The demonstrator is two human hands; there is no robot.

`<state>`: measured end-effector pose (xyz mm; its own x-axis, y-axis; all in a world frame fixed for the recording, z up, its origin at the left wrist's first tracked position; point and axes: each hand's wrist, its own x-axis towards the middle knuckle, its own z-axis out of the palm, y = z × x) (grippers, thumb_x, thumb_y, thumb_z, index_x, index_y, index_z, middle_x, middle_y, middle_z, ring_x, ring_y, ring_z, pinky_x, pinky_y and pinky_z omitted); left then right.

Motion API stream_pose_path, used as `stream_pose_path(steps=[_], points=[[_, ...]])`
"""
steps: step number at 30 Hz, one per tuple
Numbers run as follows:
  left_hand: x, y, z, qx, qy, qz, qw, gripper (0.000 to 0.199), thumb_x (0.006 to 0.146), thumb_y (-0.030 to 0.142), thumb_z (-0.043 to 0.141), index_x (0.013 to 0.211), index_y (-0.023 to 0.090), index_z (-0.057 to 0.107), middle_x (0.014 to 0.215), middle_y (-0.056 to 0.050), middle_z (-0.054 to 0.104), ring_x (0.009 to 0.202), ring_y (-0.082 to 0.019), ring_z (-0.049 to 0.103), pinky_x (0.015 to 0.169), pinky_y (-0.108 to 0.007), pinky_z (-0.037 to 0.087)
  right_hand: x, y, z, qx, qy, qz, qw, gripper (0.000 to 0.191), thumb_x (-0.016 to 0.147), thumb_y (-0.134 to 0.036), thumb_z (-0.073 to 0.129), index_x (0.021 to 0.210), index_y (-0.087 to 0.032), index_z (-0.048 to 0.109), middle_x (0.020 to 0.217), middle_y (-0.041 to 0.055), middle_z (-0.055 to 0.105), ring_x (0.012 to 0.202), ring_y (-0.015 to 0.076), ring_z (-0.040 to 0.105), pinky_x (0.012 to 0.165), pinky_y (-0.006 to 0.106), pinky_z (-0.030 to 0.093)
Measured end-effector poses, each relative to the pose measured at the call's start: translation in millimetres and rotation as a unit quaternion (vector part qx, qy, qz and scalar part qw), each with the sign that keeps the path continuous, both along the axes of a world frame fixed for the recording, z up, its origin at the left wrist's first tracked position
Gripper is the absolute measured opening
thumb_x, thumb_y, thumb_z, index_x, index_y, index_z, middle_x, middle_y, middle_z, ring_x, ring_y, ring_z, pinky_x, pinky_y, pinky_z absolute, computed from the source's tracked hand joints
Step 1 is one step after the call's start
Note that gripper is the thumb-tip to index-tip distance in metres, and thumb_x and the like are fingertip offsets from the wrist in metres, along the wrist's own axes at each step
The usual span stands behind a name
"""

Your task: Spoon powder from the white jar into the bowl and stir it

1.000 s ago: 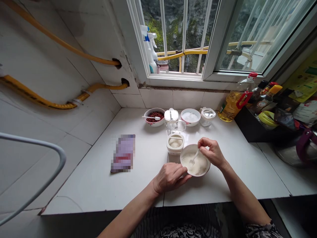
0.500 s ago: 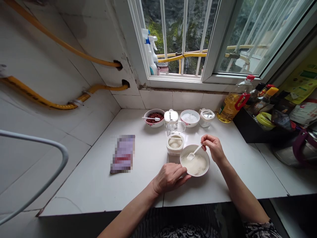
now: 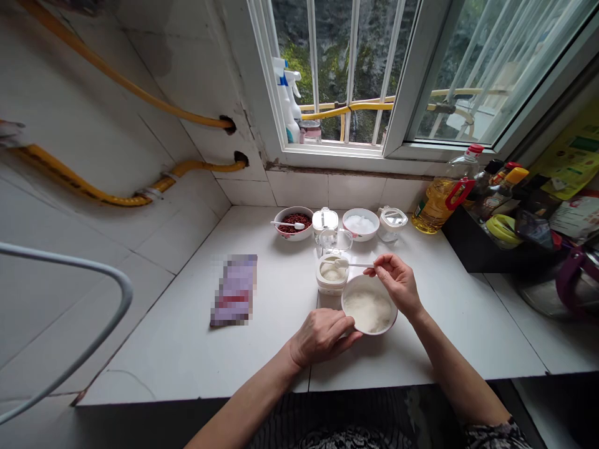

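My right hand (image 3: 399, 280) pinches the handle end of a small white spoon (image 3: 358, 265). The spoon's head is over the mouth of an open seasoning jar (image 3: 332, 285), which has pale powder inside and its clear lid (image 3: 337, 239) flipped back. Just in front of the jar stands a white bowl (image 3: 395, 307) of off-white powder (image 3: 369, 308). My left hand (image 3: 325, 337) grips this bowl's near left rim, thumb low on its side and fingers at the edge.
Along the wall stand a bowl of dark red bits (image 3: 292, 223) with a spoon in it, a closed white jar (image 3: 324, 220), a bowl of white grains (image 3: 360, 224) and a clear-lidded jar (image 3: 392, 223). An oil bottle (image 3: 433, 202) stands right; a blurred purple packet (image 3: 234, 291) lies left.
My right hand has carried the spoon from inside the bowl up and left to over the open jar. My left hand stays at the bowl. The view has shifted slightly.
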<state>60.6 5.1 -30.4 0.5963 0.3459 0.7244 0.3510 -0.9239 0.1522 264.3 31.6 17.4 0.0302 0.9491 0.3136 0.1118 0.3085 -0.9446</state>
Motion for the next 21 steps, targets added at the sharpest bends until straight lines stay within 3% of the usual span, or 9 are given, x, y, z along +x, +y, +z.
stream_pose_path(steps=[4, 8, 12, 16, 21], points=[[0, 0, 0.1, 0.004, -0.002, 0.003, 1.0, 0.017, 0.097, 0.027, 0.049, 0.083, 0.017, 0.054, 0.059, 0.002, 0.056, 0.048, -0.011, 0.05, 0.047, -0.026, 0.035, -1, -2, -5.0, 0.123, -0.163, 0.002, 0.979, 0.004, 0.091, -0.021, 0.055, 0.091, -0.022, 0.058, 0.086, 0.0051, 0.069, 0.079, 0.0202, 0.07, 0.076, 0.036, 0.055], [0, 0, -0.7, 0.006, 0.004, 0.01, 1.0, 0.018, 0.096, 0.028, 0.05, 0.083, 0.018, 0.055, 0.058, 0.002, 0.056, 0.048, -0.011, 0.05, 0.047, -0.025, 0.036, -1, -2, -5.9, 0.23, -0.286, 0.021, 0.93, 0.016, 0.09, -0.011, 0.051, 0.091, -0.023, 0.061, 0.085, 0.006, 0.072, 0.081, 0.0223, 0.067, 0.084, 0.042, 0.052], [-1, 0, -1.8, 0.003, 0.004, 0.004, 1.0, 0.017, 0.096, 0.027, 0.05, 0.083, 0.017, 0.055, 0.058, 0.002, 0.056, 0.048, -0.011, 0.05, 0.047, -0.025, 0.035, 1, -5, -0.2, 0.184, -0.214, -0.02, 0.959, 0.011, 0.09, -0.014, 0.053, 0.091, -0.022, 0.059, 0.087, 0.0054, 0.069, 0.082, 0.0212, 0.069, 0.077, 0.036, 0.055], [-1, 0, -1.9, 0.001, 0.004, 0.002, 1.0, 0.016, 0.096, 0.027, 0.05, 0.084, 0.017, 0.055, 0.059, 0.002, 0.057, 0.048, -0.011, 0.051, 0.048, -0.025, 0.036, 8, -9, 7.1, 0.112, -0.125, -0.046, 0.985, 0.004, 0.086, -0.018, 0.055, 0.085, -0.021, 0.058, 0.077, 0.0007, 0.063, 0.066, 0.0174, 0.069, 0.068, 0.032, 0.054], [-1, -1, -1.2, 0.001, 0.005, 0.006, 1.0, 0.018, 0.096, 0.028, 0.05, 0.083, 0.018, 0.055, 0.058, 0.002, 0.056, 0.049, -0.011, 0.051, 0.047, -0.025, 0.036, 15, -9, 12.2, 0.114, -0.172, -0.05, 0.977, 0.013, 0.074, -0.012, 0.048, 0.07, -0.022, 0.055, 0.062, -0.0018, 0.057, 0.058, 0.0154, 0.056, 0.062, 0.031, 0.047]])
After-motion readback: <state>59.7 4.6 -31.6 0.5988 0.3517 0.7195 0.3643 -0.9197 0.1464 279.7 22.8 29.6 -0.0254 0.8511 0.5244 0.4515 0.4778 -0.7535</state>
